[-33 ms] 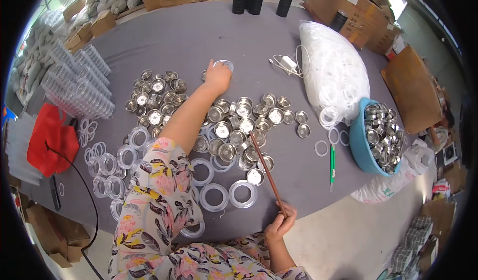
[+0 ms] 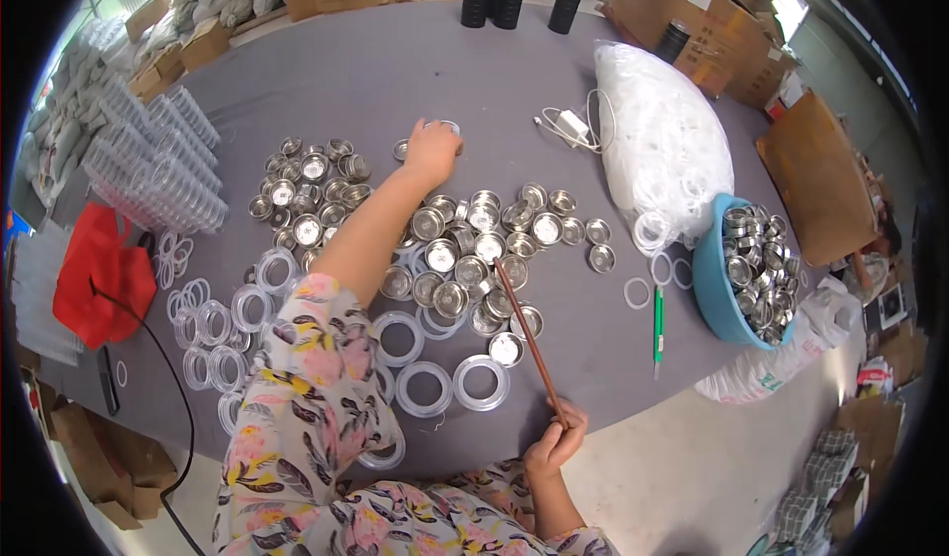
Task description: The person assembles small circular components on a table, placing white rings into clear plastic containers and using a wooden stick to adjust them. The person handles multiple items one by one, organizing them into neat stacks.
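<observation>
Reaching toward the far middle of the table (image 2: 395,72), the left hand (image 2: 431,149) closes its fingers on a small metal cup (image 2: 450,127) beyond the heap of cups (image 2: 474,250). Near the front edge, the right hand (image 2: 556,445) grips a thin brown stick (image 2: 524,331) whose tip lies among the cups.
</observation>
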Tool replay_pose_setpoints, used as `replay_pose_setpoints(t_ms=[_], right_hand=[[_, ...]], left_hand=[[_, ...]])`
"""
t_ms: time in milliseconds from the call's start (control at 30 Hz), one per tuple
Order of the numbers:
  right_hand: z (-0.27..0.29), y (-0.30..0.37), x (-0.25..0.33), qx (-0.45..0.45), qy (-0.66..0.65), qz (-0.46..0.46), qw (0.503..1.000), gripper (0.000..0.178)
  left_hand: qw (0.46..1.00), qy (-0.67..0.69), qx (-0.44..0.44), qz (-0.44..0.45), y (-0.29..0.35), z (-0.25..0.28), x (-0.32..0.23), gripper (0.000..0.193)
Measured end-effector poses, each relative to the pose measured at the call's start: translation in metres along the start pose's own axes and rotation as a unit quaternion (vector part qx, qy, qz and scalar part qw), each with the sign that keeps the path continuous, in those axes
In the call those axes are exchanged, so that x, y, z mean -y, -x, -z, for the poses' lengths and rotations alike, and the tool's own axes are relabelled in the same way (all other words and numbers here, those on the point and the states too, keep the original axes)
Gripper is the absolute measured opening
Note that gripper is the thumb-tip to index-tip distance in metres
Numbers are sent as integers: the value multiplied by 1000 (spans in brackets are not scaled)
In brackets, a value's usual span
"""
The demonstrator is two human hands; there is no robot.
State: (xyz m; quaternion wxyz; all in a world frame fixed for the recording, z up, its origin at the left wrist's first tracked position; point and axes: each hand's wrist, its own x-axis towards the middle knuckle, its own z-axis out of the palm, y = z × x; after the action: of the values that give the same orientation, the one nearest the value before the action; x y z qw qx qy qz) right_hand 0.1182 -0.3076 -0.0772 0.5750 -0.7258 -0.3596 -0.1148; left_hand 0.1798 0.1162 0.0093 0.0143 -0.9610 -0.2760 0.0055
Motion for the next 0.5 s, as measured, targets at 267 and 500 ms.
replay_pose_setpoints(t_ms=[267, 500], right_hand=[[-3, 4, 1, -9, -7, -53, 999, 14], [-2, 7, -6, 4, -21, -32, 999, 20]], left_hand=[[767, 570, -292, -47, 231, 67, -24, 37], [801, 353, -442, 194, 469, 22, 17, 37]])
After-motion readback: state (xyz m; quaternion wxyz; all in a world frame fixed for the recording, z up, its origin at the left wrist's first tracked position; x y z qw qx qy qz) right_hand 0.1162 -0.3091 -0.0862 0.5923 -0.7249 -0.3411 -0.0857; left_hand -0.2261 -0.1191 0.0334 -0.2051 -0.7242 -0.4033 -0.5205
